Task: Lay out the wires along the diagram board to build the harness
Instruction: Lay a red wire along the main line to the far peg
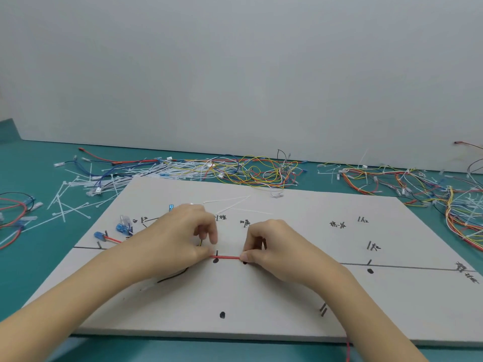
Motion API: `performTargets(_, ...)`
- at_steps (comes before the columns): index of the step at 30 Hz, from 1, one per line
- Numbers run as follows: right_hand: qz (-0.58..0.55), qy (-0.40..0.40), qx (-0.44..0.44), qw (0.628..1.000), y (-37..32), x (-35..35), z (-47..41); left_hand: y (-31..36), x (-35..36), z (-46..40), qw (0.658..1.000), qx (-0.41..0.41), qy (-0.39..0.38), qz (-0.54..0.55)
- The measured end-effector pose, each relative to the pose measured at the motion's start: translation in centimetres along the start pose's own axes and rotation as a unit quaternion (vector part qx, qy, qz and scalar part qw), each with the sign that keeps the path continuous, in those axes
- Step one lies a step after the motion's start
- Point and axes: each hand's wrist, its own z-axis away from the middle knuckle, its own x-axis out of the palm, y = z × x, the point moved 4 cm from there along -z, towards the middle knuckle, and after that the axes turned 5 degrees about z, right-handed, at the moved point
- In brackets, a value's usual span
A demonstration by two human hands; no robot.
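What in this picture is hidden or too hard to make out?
Head view, the only one:
- The red wire past both pinches: the left hand and right hand cover it.
- The diagram board line under the hands.
- Handwritten labels: too small to read.
- Wire pile at right: cut by the frame edge.

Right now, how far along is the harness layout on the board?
Early. Done: some blue-connector wires lie at the board's left end. In hand: left hand and right hand pinch a red wire, stretched along the drawn line. Left: the marks to the right are bare, and loose wires lie behind the board.
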Motion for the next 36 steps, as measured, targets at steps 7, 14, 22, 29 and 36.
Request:
performTargets(7, -0.101, -0.022, 0.017, 0.995, 0.9, -0.8, 0.5, 2.6, 2.9, -0.9, 0.996, 0.075, -0.038, -0.007)
performTargets(14, -0.147, -0.082, 0.076, 0.983, 2.4, -2.9, 2.3, 3.0, 3.8, -1.2, 0.997, 0.071, -0.017, -0.008)
performTargets(22, -0.060, -0.130, 0.195, 0.970, 4.9, -5.8, 4.5, 4.0, 4.2, -1.5, 0.995, 0.093, -0.015, -0.025)
performTargets(29, 0.009, -0.112, 0.261, 0.959, 6.3, -6.0, 5.1, 5.2, 4.9, -1.9, 0.992, 0.109, -0.021, -0.062)
performTargets(36, 0.051, -0.081, 0.291, 0.952, 6.1, -6.1, 4.8, 7.1, 7.0, -3.1, 0.991, 0.110, -0.064, -0.047)
